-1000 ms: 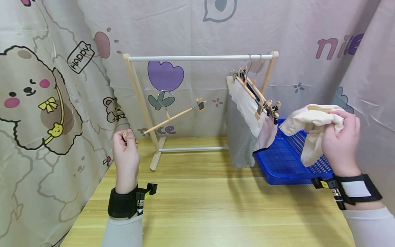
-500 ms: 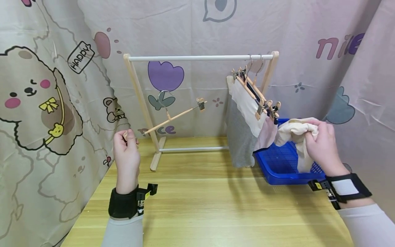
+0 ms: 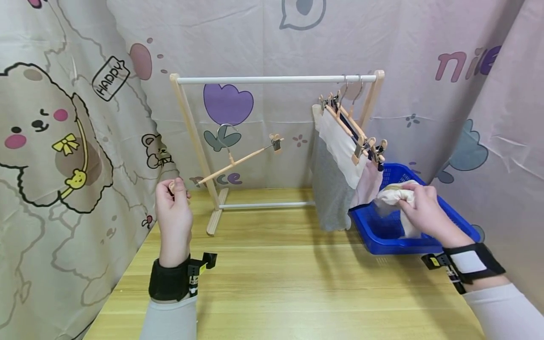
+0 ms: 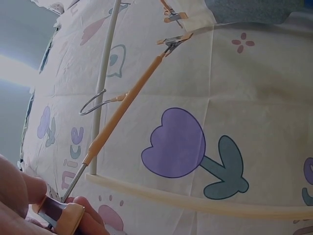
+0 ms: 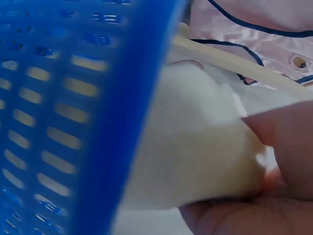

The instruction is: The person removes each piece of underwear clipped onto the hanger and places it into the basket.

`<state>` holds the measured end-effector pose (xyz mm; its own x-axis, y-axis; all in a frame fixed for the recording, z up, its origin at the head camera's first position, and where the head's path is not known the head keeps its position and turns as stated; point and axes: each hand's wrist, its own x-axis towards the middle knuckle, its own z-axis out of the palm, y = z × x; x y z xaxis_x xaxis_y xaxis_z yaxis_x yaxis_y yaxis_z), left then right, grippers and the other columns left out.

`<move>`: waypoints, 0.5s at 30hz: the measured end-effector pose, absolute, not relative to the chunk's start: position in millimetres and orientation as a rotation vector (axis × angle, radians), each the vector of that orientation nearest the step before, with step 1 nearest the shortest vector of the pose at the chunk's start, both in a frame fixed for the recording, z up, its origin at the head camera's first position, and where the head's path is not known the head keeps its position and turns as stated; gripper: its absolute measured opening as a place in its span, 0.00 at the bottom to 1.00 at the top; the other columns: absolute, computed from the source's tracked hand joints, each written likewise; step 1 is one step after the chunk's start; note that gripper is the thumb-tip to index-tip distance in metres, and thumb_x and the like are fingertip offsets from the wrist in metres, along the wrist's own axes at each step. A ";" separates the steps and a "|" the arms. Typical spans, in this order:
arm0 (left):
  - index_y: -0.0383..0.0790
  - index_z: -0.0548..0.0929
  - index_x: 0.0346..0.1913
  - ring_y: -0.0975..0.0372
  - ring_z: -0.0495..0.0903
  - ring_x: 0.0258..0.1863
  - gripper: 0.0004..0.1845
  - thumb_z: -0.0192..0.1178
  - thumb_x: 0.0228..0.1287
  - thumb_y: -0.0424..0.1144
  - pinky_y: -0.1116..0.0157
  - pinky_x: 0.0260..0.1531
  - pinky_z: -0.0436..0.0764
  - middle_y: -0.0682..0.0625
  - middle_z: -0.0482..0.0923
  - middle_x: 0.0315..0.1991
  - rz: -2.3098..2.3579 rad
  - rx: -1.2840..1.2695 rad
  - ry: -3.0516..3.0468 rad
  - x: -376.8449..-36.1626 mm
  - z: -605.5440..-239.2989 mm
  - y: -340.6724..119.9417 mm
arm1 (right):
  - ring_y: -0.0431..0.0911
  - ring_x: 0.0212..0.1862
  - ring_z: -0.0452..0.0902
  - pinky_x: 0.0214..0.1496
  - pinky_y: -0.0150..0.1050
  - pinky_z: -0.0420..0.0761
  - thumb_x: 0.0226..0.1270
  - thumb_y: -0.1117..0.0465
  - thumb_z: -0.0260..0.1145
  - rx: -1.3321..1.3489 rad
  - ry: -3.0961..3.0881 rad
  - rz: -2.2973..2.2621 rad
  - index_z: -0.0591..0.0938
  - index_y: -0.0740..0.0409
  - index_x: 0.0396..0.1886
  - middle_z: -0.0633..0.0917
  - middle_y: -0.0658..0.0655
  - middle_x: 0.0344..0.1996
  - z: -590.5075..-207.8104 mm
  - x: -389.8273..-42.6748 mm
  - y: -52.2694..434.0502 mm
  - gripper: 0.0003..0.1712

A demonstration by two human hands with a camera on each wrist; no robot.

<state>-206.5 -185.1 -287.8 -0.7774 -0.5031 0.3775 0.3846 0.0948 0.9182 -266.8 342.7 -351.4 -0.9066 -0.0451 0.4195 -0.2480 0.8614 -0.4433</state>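
My left hand [image 3: 173, 208] pinches one end clip of a wooden trouser hanger [image 3: 231, 164] in front of the rack's left side. The hanger tilts up to the right, with its metal hook on top and the far clip bare. In the left wrist view, thumb and fingers grip the near clip [image 4: 61, 215]. My right hand [image 3: 425, 208] holds a bunched cream cloth garment [image 3: 395, 196] over the blue plastic basket [image 3: 382, 245]. In the right wrist view, the garment [image 5: 195, 142] sits between thumb and fingers, partly behind the basket's rim.
A small clothes rack [image 3: 272, 80] with a white bar and wooden posts stands on the wooden table [image 3: 272, 283]. At its right end, clip hangers [image 3: 340, 120] carry a grey and white garment [image 3: 333, 184] and a pink one [image 3: 369, 186]. A printed curtain hangs behind.
My right hand has moved left and down with the cream garment, from right of the basket to over it. The left hand and hanger have hardly moved.
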 end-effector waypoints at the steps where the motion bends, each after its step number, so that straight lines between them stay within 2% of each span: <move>1: 0.45 0.68 0.45 0.60 0.64 0.35 0.08 0.47 0.83 0.45 0.69 0.39 0.62 0.53 0.66 0.35 -1.755 0.119 -1.733 -206.3 -287.6 -185.0 | 0.73 0.55 0.55 0.37 0.55 0.69 0.75 0.68 0.61 0.230 -2.652 0.697 0.66 0.81 0.63 0.62 0.85 0.54 -353.3 -266.9 342.7 0.25; 4: 0.45 0.68 0.45 0.60 0.63 0.34 0.08 0.47 0.83 0.45 0.69 0.38 0.62 0.53 0.66 0.35 -1.754 0.118 -1.735 -206.1 -287.4 -184.9 | 0.73 0.54 0.56 0.40 0.60 0.70 0.75 0.66 0.61 0.254 -2.720 0.678 0.64 0.82 0.64 0.61 0.86 0.54 -357.3 -265.8 342.2 0.28; 7: 0.45 0.68 0.45 0.61 0.63 0.32 0.08 0.46 0.83 0.45 0.69 0.34 0.62 0.53 0.66 0.35 -1.747 0.115 -1.741 -206.7 -287.9 -184.2 | 0.73 0.53 0.58 0.41 0.60 0.71 0.76 0.65 0.61 0.286 -2.804 0.659 0.63 0.82 0.65 0.60 0.86 0.54 -359.0 -263.4 342.3 0.29; 11: 0.44 0.68 0.46 0.62 0.62 0.30 0.08 0.46 0.83 0.45 0.70 0.32 0.61 0.53 0.66 0.35 -1.729 0.105 -1.751 -208.4 -289.2 -182.5 | 0.67 0.48 0.62 0.41 0.56 0.72 0.76 0.64 0.63 0.366 -2.886 0.608 0.64 0.80 0.67 0.62 0.81 0.50 -359.7 -258.8 342.1 0.30; 15: 0.43 0.67 0.45 0.62 0.62 0.32 0.09 0.45 0.84 0.45 0.69 0.35 0.62 0.53 0.65 0.35 -1.710 0.100 -1.765 -209.9 -290.9 -179.2 | 0.63 0.47 0.64 0.41 0.50 0.72 0.75 0.65 0.64 0.457 -2.926 0.534 0.69 0.77 0.66 0.67 0.76 0.47 -360.6 -254.8 341.0 0.28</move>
